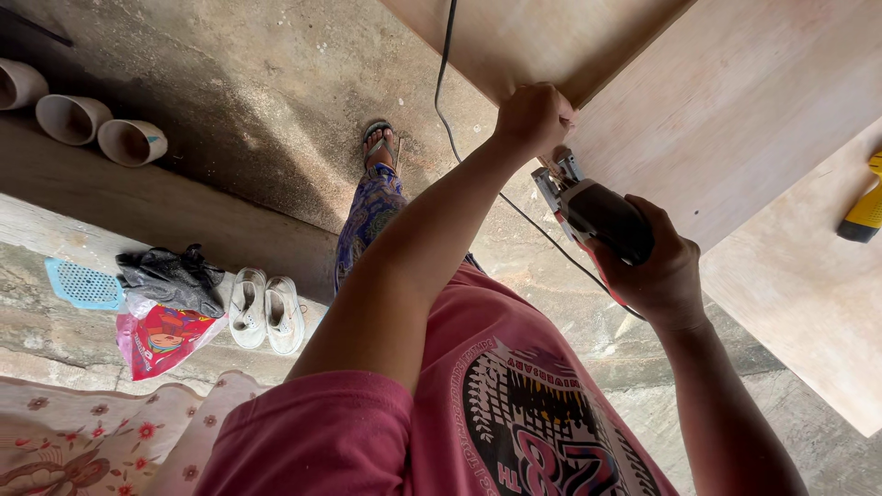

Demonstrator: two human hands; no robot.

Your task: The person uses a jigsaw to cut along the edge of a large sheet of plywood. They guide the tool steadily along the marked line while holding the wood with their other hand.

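Both arms reach forward, bare from the pink sleeves. The left hand is closed in a fist, farther out, wrist straight. The right hand sits nearer, fingers curled tight, wrist bent slightly inward.

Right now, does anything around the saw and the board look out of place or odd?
The black cord hangs slack across the plywood board edge, close to the power saw that the right hand holds. The left hand grips the edge just beside it.

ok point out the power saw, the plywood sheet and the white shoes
power saw (602,216), head view, on its dark body
plywood sheet (735,101), head view, on its bare face
white shoes (266,314), head view, between the pair
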